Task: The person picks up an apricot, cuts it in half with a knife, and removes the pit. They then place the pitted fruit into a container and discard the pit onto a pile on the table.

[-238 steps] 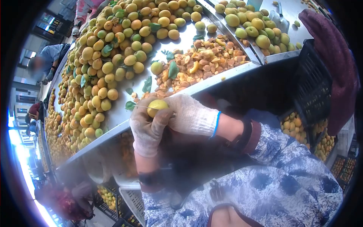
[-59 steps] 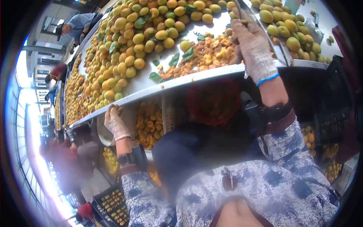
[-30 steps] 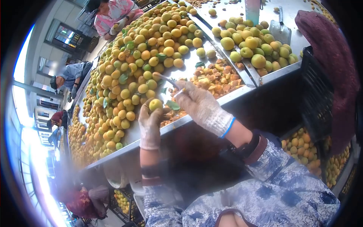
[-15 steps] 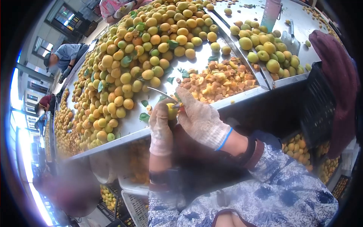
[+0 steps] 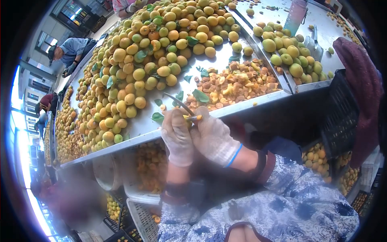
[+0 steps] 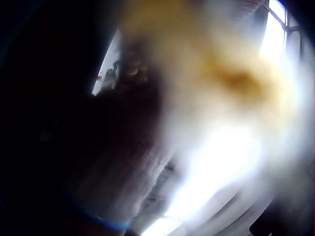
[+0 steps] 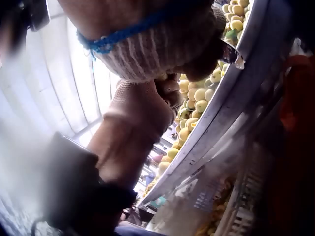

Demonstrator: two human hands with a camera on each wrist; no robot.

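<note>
Both gloved hands meet over the metal table's front edge in the head view. The left hand (image 5: 177, 139) curls round a small yellow fruit (image 5: 187, 117), mostly covered by fingers. Against it, the right hand (image 5: 216, 139), with a blue-edged cuff, grips a knife whose thin curved blade (image 5: 181, 104) points up and left across the fruit. An orange bit shows by the right fingertips. In the right wrist view the right glove (image 7: 147, 56) overlaps the left glove (image 7: 140, 105). The left wrist view is dark and blurred, with the blue-edged right cuff (image 6: 113, 191) low down.
Whole fruits (image 5: 139, 74) heap across the table (image 5: 149, 105), beside cut pieces (image 5: 238, 86) and loose leaves. Past a metal divider lie greener fruits (image 5: 296, 68), a scoop and a tumbler. A black crate (image 5: 342, 113) with a maroon cloth stands right; containers sit below. Other people are at left.
The hands, apart two seconds ago, came together with fruit and knife. Over the last half second the left hand has turned, covering more of the fruit, and the blade tilts more steeply.
</note>
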